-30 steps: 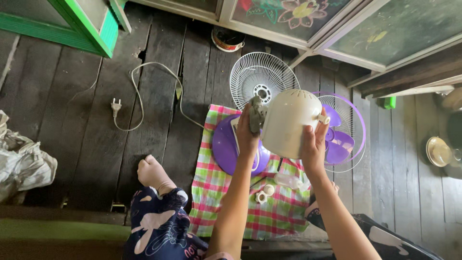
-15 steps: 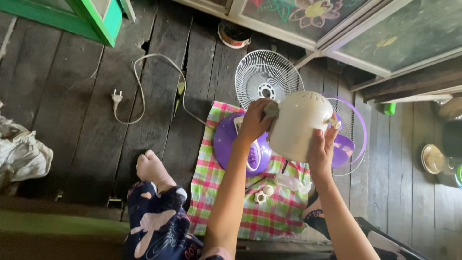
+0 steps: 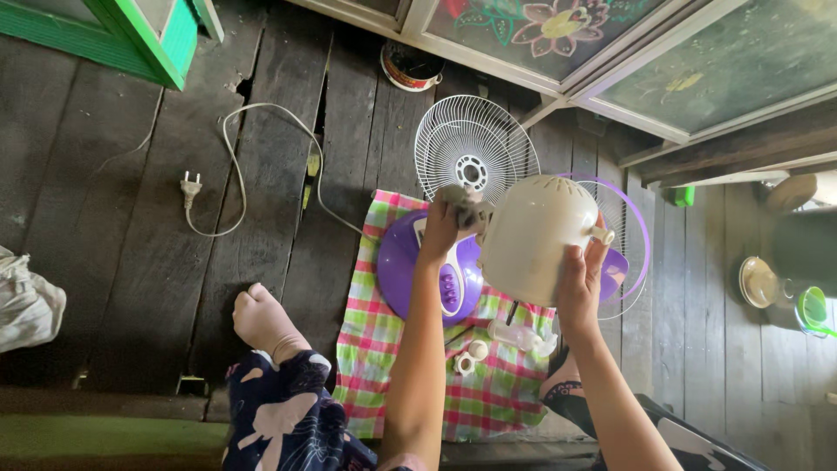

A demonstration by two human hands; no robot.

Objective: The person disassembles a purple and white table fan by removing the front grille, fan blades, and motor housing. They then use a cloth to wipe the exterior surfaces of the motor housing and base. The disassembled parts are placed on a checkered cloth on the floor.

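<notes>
Arms: bare, no sleeves visible.
Left hand (image 3: 442, 231): bare, no glove.
Right hand (image 3: 579, 283): bare, no glove.
Trousers (image 3: 292, 414): dark navy, white and pink pattern.
Foot (image 3: 261, 320): bare.

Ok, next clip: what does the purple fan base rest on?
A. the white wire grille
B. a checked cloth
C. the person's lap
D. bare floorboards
B: the purple fan base sits on the pink-and-green checked cloth spread over the wooden floor, while the white wire grille lies beyond it on the boards.

purple fan base (image 3: 403, 262) partly hidden by forearm, grey rag (image 3: 462, 202) blurred
</notes>
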